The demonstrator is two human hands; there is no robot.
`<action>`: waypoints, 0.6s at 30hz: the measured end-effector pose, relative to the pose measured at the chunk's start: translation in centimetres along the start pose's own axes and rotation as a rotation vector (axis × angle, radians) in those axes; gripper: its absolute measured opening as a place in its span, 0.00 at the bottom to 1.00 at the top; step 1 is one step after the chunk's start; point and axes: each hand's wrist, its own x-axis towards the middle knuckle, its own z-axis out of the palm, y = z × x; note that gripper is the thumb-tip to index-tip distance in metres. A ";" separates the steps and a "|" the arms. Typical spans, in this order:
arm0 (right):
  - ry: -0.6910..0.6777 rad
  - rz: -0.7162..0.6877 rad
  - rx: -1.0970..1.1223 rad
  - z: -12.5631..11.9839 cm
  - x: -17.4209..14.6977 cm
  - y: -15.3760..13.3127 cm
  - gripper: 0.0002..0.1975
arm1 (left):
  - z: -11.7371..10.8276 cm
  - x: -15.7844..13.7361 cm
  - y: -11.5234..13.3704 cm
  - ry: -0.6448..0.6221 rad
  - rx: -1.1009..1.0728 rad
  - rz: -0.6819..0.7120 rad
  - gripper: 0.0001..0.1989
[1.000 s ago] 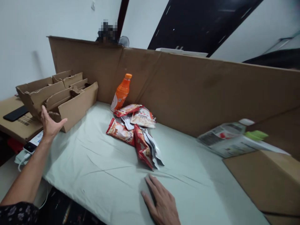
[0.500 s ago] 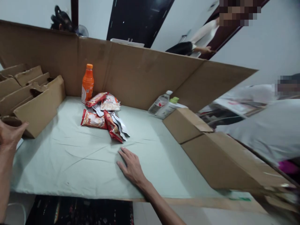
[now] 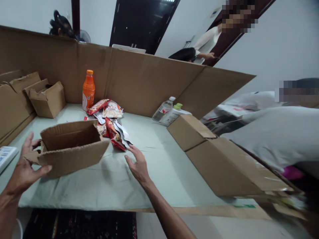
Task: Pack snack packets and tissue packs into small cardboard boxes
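My left hand (image 3: 31,167) grips the near left end of an open-topped cardboard box (image 3: 77,157), thumb on its front side and fingers behind. The box is held just over the pale green cloth, slightly tilted. My right hand (image 3: 138,164) is raised a little to the right of the box, fingers apart, holding nothing. Beyond its fingertips lies a pile of red and white snack packets (image 3: 112,111), some with silver backs. The box hides part of the pile. Behind the packets stands an orange drink bottle (image 3: 88,91).
More cardboard boxes (image 3: 51,99) stand at the left, near a white device (image 3: 7,156). A cardboard wall (image 3: 139,83) closes the back. A clear bottle (image 3: 164,109) and a green-capped container (image 3: 174,114) lean at the right behind a long cardboard block (image 3: 224,169). Other people are beyond.
My left hand has drawn one cardboard box out from the group at the left, rightward onto the cloth. My right hand has lifted slightly from the cloth. The view has shifted a little.
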 end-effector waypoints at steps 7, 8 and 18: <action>-0.045 0.081 -0.137 1.7 7.2 -0.1 0.21 | 2.0 -1.7 -0.5 -0.236 -0.157 -0.010 0.56; -0.055 0.097 -0.157 1.8 7.9 0.2 0.22 | 2.1 -1.8 -0.9 -0.236 -0.146 -0.003 0.56; -0.168 0.267 -0.321 -1.8 12.7 3.9 0.24 | 3.8 -2.0 0.3 -0.246 -0.126 0.068 0.53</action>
